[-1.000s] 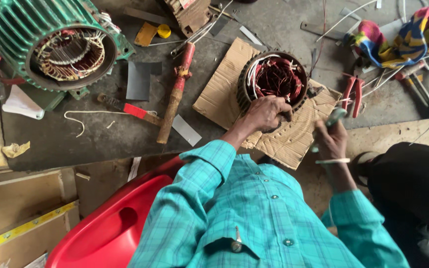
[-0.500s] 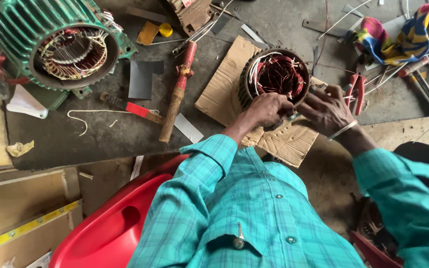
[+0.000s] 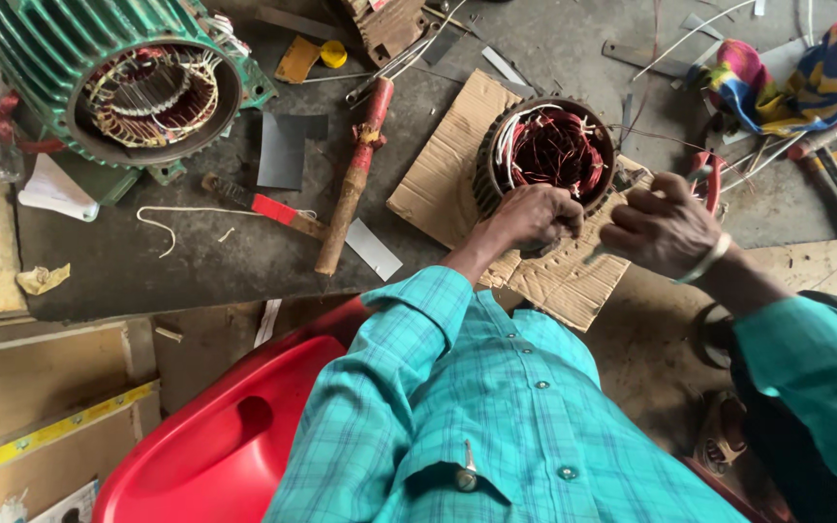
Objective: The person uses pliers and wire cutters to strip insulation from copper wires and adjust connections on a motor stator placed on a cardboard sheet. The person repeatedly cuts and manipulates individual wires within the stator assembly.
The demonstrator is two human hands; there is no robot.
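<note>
The left hand [image 3: 533,218] rests on the near rim of the small motor stator [image 3: 546,155], its fingers curled shut against the edge of the core; whether they pinch a wire or only the rim cannot be told. The stator sits upright on a sheet of cardboard [image 3: 457,165], its copper windings [image 3: 554,150] and white lead sleeves showing just beyond the left grip. The right hand [image 3: 664,230] hovers just to the right of the left, beside the stator's near right edge, fingers bent inward in a closed grip; what they hold, if anything, is hidden. A pale band circles the right wrist.

Just beyond the right hand lie red-handled pliers [image 3: 707,179], and farther off that way a bundle of coloured cloth [image 3: 806,77]. Well to the left of the left hand a hammer with a red-taped wooden handle [image 3: 356,179] lies on the dark surface [image 3: 196,261], and farther left stands a large green motor housing [image 3: 99,68] with its own windings exposed. A red plastic chair [image 3: 205,446] is near the body, below the left forearm.
</note>
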